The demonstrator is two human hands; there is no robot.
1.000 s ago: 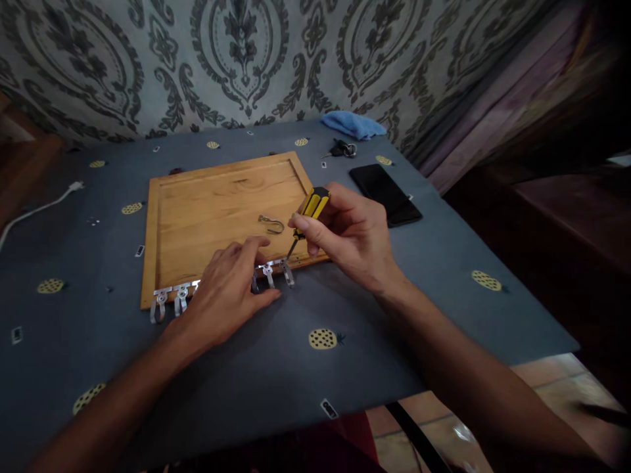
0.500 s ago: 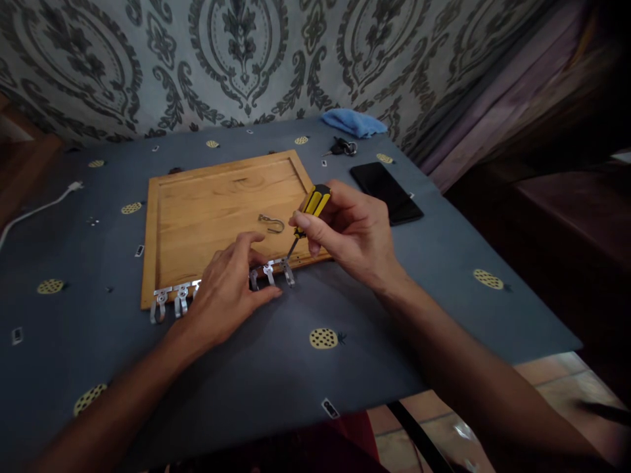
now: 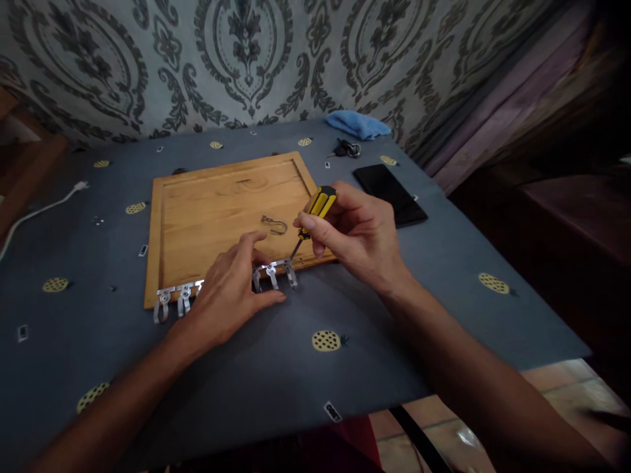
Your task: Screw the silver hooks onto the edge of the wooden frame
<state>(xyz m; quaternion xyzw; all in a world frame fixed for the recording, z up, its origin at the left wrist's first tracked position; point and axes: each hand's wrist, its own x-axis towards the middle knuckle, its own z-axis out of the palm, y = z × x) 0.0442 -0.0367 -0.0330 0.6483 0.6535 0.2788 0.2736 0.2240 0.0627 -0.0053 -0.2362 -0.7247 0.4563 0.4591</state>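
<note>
My right hand is closed around the yellow and black handle of a screwdriver. The screwdriver slants down, its tip at the right end of a metal hook rail. That rail, with several silver hooks hanging from it, lies along the near edge of a framed wooden board. Over the middle of the rail, my left hand straddles it, index finger above the board and thumb in front of the hooks; part of its grip is hidden. A loose metal hook lies on the board between my hands.
The table has a grey cloth with a pineapple print. To the right of the board are a black phone, keys and a blue cloth. At the left are a white cable and small screws.
The whole view has shifted slightly, with everything a little further right. Both hands keep their places on the rail and screwdriver, and the tip stays at the rail's right end.
</note>
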